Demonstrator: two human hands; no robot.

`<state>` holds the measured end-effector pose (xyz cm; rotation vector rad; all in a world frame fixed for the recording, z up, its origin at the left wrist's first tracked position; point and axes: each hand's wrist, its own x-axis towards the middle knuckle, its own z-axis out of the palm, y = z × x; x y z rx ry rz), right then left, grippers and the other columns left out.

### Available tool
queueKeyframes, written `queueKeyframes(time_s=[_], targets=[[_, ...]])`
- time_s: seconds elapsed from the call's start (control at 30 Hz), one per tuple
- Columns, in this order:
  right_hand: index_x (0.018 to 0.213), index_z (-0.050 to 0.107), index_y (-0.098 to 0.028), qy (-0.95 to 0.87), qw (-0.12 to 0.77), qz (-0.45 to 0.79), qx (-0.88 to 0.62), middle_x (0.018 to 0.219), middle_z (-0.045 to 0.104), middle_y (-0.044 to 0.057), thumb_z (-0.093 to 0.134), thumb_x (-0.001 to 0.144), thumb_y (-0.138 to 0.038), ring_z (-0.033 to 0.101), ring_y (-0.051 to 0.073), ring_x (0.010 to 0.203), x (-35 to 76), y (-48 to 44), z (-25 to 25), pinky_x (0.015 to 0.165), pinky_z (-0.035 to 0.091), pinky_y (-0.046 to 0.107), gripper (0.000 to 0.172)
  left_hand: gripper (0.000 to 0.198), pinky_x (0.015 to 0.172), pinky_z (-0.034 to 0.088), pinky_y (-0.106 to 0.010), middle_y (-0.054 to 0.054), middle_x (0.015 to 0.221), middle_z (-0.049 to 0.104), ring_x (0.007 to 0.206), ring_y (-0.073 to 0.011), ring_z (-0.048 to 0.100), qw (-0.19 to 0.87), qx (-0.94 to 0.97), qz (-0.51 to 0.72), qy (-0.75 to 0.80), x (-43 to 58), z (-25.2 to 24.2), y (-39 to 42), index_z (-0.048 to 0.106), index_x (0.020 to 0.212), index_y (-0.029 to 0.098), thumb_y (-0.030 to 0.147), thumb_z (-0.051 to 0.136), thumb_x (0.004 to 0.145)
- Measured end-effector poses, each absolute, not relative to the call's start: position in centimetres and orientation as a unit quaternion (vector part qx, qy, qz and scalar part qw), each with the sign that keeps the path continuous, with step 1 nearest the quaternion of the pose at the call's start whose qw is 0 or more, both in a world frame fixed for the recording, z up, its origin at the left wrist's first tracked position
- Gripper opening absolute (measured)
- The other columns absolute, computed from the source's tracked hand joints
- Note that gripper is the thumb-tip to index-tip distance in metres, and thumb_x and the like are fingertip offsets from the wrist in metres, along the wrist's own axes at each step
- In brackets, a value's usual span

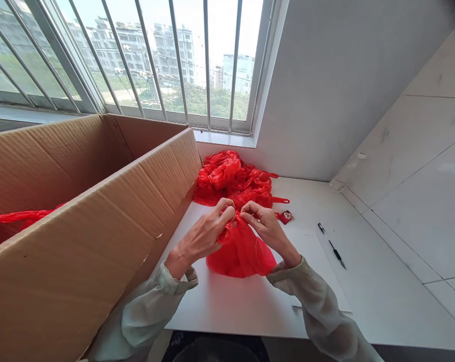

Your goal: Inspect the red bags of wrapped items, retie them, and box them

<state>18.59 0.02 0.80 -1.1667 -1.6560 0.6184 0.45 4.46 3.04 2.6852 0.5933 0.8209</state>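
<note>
Over the smooth white desk [231, 311], your forearms slant inward in loose pale grey-green sleeves [325, 306], so that your two hands almost meet. Your left hand [203, 234] shows its back, its fingers curled and clamped on the gathered top of a thin, translucent red plastic bag [240, 259]. Your right hand [267, 223] faces it, thumb and fingers pinched together on the same bunched plastic. Below your fingers, the bag flares into a rounded skirt on the desk, creases running down from its tight neck. Behind it lies a crumpled heap of glossy red plastic [233, 176], beside the tall brown corrugated cardboard box [110, 221] on your left.
</note>
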Motion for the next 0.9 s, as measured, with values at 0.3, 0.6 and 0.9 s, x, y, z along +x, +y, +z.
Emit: queueKeyframes(time_s=[0.3,0.6,0.9], targets=[[0.084,0.054,-0.019,-0.839,0.154,-0.314,-0.418,0.068,0.051,-0.001,0.040,0.093,-0.005,0.039,0.014,0.064,22.8,-1.5,4.4,0.060,0.029,0.030,0.021,0.030,0.073,0.035,-0.037,-0.001,0.072,0.050,0.071,-0.0197,0.046,-0.027,0.897,0.331,0.293,-3.5,3.4,4.1,0.040,0.071,0.020,0.026,0.029,0.098],[0.082,0.058,-0.019,-0.816,0.178,-0.175,-0.521,0.071,0.056,0.002,0.041,0.096,-0.012,0.046,0.016,0.070,28.3,-4.2,-5.7,0.060,0.030,0.028,0.023,0.039,0.058,0.032,-0.030,-0.001,0.059,0.055,0.056,-0.0166,0.047,0.116,0.873,0.305,0.362,-8.3,-3.2,2.8,0.050,0.062,0.019,0.031,0.034,0.096],[0.089,0.053,-0.022,-0.565,0.540,0.235,-0.578,0.087,0.063,0.003,0.036,0.095,-0.047,0.057,0.017,0.076,23.3,-3.3,-7.0,0.069,0.042,0.029,0.031,0.046,0.066,0.039,-0.027,0.001,0.064,0.050,0.064,-0.0156,0.047,0.395,0.774,0.334,0.364,-6.0,-2.5,2.4,0.046,0.060,0.020,0.045,0.035,0.097]])
